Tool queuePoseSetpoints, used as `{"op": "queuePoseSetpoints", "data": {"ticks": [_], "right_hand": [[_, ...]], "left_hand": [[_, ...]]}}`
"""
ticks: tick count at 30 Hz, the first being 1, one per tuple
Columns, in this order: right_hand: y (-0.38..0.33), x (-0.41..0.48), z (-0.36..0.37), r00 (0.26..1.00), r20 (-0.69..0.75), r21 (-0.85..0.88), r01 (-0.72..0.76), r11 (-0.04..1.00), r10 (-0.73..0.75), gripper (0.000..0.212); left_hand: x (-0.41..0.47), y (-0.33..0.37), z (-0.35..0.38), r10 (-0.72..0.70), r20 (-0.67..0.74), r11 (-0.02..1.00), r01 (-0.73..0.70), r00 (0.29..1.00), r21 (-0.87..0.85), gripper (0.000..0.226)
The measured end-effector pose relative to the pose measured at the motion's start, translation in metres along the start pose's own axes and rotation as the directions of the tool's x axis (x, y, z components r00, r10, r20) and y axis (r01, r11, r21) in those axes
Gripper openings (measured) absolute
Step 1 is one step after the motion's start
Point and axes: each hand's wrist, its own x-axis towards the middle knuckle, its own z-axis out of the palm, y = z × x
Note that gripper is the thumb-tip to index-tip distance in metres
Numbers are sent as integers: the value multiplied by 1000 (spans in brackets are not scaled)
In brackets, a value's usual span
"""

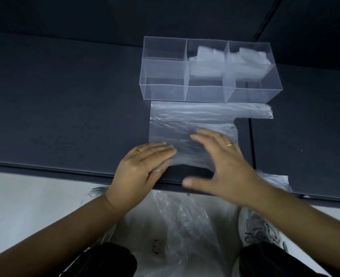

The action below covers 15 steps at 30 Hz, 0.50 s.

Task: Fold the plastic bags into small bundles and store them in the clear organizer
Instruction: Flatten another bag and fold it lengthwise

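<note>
A translucent plastic bag (187, 120) lies flat on the dark table just in front of the clear organizer (163, 90), one handle strip reaching right. My left hand (143, 166) presses flat on the bag's near left corner, thumb tucked under its lifted edge. My right hand (223, 162) hovers spread over the bag's near right part, blurred, holding nothing. The organizer has three compartments: the left one is empty, the middle holds a folded bag bundle (207, 62), and the right holds another folded bundle (249, 60).
The dark table (65, 106) ends at a near edge under my wrists. More crumpled clear plastic (185, 222) lies on the pale floor between my knees, beside a white shoe (259, 228). A further piece of plastic (279, 180) shows at the table edge behind my right wrist.
</note>
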Motion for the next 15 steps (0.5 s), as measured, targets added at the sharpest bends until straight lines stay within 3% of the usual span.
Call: {"op": "queuePoseSetpoints", "data": {"ticks": [2,5,9,12,15], "right_hand": [[-1,-7,12,991,-80,-247,84,965,-107,78],[20,-16,12,965,-242,-223,43,974,-98,32],[57,-41,-26,991,-41,92,-120,988,125,19],[82,-47,-55,951,189,266,-291,919,246,14],[92,-40,-71,929,242,313,-346,884,278,28]], "left_hand": [[1,4,-6,-58,60,996,62,997,-64,30],[-1,3,-21,-232,190,944,268,954,-190,25],[-3,-8,-40,-405,413,759,552,815,-345,21],[5,-11,-47,-476,432,644,638,766,-422,19],[14,-6,-46,-536,435,527,689,724,-498,29]]}}
